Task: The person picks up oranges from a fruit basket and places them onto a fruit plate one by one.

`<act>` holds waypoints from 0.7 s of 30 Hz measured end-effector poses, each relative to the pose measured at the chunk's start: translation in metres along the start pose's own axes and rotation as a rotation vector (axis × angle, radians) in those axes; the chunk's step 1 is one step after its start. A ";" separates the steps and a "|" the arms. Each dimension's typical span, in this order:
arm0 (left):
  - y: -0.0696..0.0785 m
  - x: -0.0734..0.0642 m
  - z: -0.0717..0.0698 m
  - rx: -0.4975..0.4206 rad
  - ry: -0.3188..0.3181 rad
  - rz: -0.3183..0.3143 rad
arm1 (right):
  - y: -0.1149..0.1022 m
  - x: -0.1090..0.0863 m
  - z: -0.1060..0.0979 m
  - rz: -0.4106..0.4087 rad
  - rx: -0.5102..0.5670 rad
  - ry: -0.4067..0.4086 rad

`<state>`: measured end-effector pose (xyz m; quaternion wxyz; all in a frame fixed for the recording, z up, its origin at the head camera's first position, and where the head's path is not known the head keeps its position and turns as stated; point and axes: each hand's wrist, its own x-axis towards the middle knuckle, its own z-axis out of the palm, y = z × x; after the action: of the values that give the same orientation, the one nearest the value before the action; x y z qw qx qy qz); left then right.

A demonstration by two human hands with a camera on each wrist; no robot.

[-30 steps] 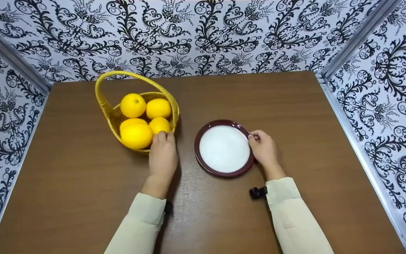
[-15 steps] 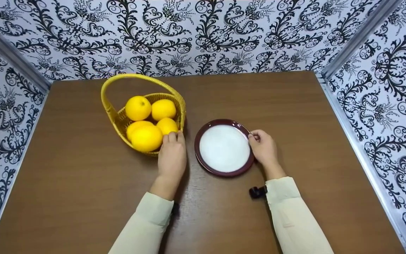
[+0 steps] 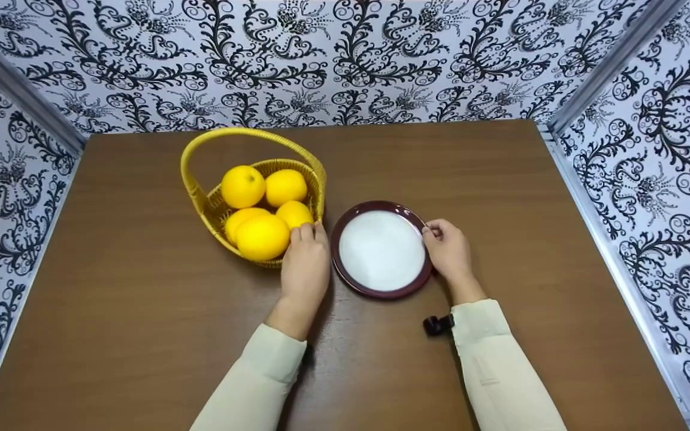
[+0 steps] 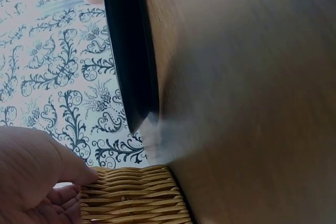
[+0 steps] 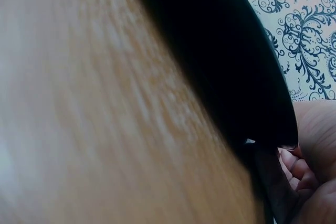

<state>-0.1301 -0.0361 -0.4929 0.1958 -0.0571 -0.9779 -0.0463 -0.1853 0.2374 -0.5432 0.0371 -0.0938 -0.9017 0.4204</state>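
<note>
Surface (image 3: 501, 179): brown, wood-grained, glossy. Walls (image 3: 345, 60): white with black scrollwork, on three sides; grey posts (image 3: 611, 60) at the corners. Basket (image 4: 136, 195): yellow, woven, left of centre, five yellow fruits (image 3: 263, 237) inside; left hand (image 3: 306, 260) grips its near-right rim. Plate (image 3: 382, 250): white, maroon-rimmed, just right of the basket; right hand (image 3: 448, 251) pinches its right edge.

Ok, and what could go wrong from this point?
The basket sits close beside the plate, so a shift that way might knock the plate. The left hand grips the basket at one side of its rim, not by the handle, so lifting there could tip it. The frontmost yellow fruit sits high by the near rim and might roll out if the basket tilts.
</note>
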 end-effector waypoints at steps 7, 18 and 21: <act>0.006 0.000 0.001 0.013 -0.033 -0.003 | 0.000 0.000 0.000 0.006 0.003 -0.008; 0.013 0.002 -0.001 0.063 -0.051 0.012 | -0.001 0.000 -0.001 0.009 -0.002 -0.011; 0.013 0.002 0.000 0.046 -0.045 0.006 | 0.000 0.000 -0.001 0.007 -0.005 -0.011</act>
<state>-0.1300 -0.0232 -0.4909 0.1751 -0.0567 -0.9827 -0.0219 -0.1854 0.2376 -0.5424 0.0305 -0.0950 -0.9025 0.4189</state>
